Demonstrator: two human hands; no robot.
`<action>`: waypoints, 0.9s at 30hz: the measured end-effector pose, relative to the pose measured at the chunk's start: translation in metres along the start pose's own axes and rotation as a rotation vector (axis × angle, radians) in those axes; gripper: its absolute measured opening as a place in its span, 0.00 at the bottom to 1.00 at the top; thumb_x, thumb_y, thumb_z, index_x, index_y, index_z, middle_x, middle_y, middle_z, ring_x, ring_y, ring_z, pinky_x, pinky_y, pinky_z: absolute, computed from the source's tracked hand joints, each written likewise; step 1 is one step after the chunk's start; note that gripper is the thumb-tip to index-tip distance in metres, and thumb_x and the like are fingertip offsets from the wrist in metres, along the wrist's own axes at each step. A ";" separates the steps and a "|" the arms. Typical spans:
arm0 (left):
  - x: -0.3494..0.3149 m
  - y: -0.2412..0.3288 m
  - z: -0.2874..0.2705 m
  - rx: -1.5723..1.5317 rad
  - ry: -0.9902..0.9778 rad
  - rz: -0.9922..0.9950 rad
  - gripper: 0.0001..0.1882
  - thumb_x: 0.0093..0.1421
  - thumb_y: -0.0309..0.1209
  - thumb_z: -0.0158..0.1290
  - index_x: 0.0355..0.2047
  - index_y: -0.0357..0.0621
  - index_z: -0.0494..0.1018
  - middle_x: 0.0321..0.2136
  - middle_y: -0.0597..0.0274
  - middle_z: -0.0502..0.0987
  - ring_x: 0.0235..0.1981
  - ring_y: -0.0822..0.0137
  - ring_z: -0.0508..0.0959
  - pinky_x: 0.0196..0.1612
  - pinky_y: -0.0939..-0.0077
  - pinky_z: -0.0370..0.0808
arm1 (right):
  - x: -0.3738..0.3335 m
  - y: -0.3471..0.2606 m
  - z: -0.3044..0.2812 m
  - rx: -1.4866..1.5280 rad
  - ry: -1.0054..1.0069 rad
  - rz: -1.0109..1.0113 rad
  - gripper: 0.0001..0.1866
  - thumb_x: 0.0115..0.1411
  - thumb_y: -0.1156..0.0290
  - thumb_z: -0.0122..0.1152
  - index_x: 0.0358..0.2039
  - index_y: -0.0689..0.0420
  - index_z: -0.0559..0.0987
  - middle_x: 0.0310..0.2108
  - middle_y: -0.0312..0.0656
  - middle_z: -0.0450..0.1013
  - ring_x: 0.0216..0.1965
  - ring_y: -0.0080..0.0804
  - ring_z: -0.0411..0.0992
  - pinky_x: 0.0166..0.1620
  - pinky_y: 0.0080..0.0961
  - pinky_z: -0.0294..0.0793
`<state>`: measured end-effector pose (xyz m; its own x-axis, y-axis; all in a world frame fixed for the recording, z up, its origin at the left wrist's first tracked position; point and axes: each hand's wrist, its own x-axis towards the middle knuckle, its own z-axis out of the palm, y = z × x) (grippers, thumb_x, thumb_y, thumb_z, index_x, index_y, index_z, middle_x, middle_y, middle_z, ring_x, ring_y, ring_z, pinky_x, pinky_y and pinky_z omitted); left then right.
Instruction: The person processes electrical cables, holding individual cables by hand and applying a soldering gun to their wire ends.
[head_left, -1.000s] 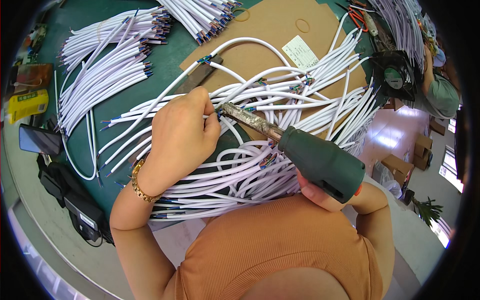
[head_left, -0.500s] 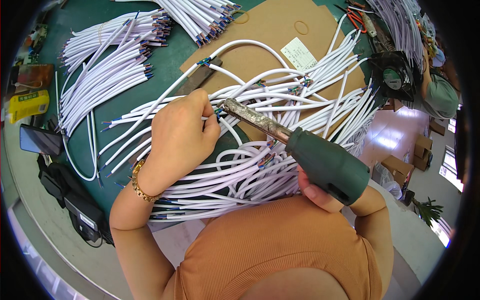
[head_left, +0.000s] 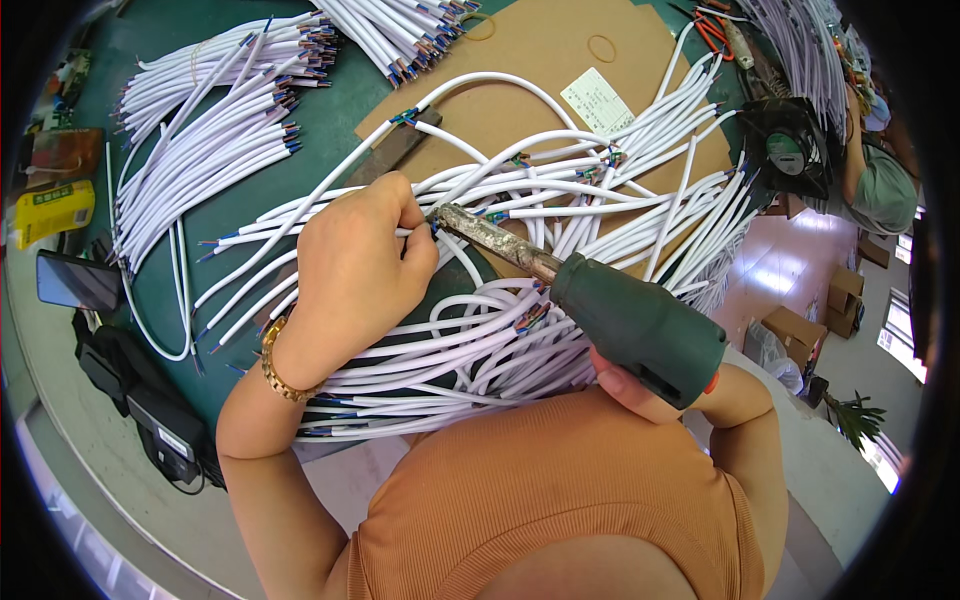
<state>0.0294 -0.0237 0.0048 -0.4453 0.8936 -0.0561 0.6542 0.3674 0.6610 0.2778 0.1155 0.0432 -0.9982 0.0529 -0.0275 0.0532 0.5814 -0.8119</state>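
My left hand [head_left: 362,270], with a gold-coloured watch or bracelet [head_left: 272,362] at its wrist, is closed in a pinch on a white cable whose small coloured wires [head_left: 433,226] show past the fingertips. Beneath the dark green body of a heat gun [head_left: 640,325], my right hand [head_left: 632,388] is closed around its grip, mostly hidden by it. The gun's worn metal barrel [head_left: 500,240] points left, its tip right beside the left fingertips and the wires. Around and below lie many white cables [head_left: 480,345], several joined at coloured wire splices [head_left: 532,318].
Bundles of white cables [head_left: 200,180] lie at the far left. Brown cardboard [head_left: 540,50] bears a white label [head_left: 597,102]. A phone [head_left: 78,280] and a yellow package [head_left: 54,214] sit left. A black fan [head_left: 785,150] stands right, and another person's sleeve [head_left: 880,190] shows beyond.
The heat gun and my right hand have shifted slightly left and up, bringing the barrel tip closer to the left fingertips. My left hand keeps its pinch, almost unmoved.
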 end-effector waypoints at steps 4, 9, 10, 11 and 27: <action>0.001 0.001 -0.001 -0.027 -0.013 -0.026 0.05 0.45 0.25 0.55 0.22 0.40 0.69 0.16 0.53 0.72 0.20 0.54 0.74 0.25 0.62 0.68 | 0.008 -0.007 -0.004 -0.065 0.043 -0.025 0.13 0.45 0.76 0.62 0.34 0.60 0.79 0.33 0.44 0.77 0.34 0.42 0.76 0.38 0.31 0.76; 0.000 -0.002 0.000 -0.016 -0.003 -0.009 0.05 0.46 0.25 0.55 0.22 0.40 0.69 0.16 0.53 0.72 0.20 0.54 0.74 0.25 0.62 0.68 | -0.001 -0.010 -0.006 0.269 0.039 0.172 0.15 0.53 0.69 0.57 0.40 0.60 0.73 0.24 0.43 0.70 0.24 0.35 0.69 0.31 0.27 0.68; 0.000 -0.001 0.000 -0.017 -0.001 -0.007 0.05 0.46 0.25 0.55 0.22 0.40 0.69 0.16 0.53 0.72 0.20 0.54 0.74 0.25 0.62 0.68 | -0.005 -0.015 -0.005 0.494 0.047 0.364 0.18 0.54 0.66 0.59 0.44 0.60 0.71 0.24 0.43 0.69 0.24 0.32 0.70 0.30 0.26 0.68; 0.000 -0.001 0.000 -0.022 -0.005 -0.012 0.06 0.46 0.25 0.55 0.22 0.40 0.69 0.16 0.53 0.72 0.20 0.54 0.74 0.24 0.62 0.68 | -0.008 -0.016 -0.003 0.492 0.047 0.363 0.18 0.54 0.66 0.59 0.44 0.60 0.71 0.24 0.43 0.69 0.24 0.32 0.70 0.30 0.26 0.68; -0.019 0.021 -0.021 0.112 0.061 0.089 0.08 0.52 0.25 0.56 0.31 0.39 0.69 0.19 0.54 0.73 0.22 0.54 0.74 0.27 0.63 0.70 | -0.004 -0.014 0.007 0.899 0.649 0.304 0.24 0.57 0.63 0.61 0.48 0.61 0.65 0.22 0.42 0.68 0.22 0.28 0.69 0.27 0.26 0.72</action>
<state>0.0390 -0.0388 0.0351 -0.4166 0.9078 0.0472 0.7555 0.3169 0.5734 0.2806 0.1017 0.0507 -0.7317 0.6517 -0.1998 -0.0091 -0.3024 -0.9531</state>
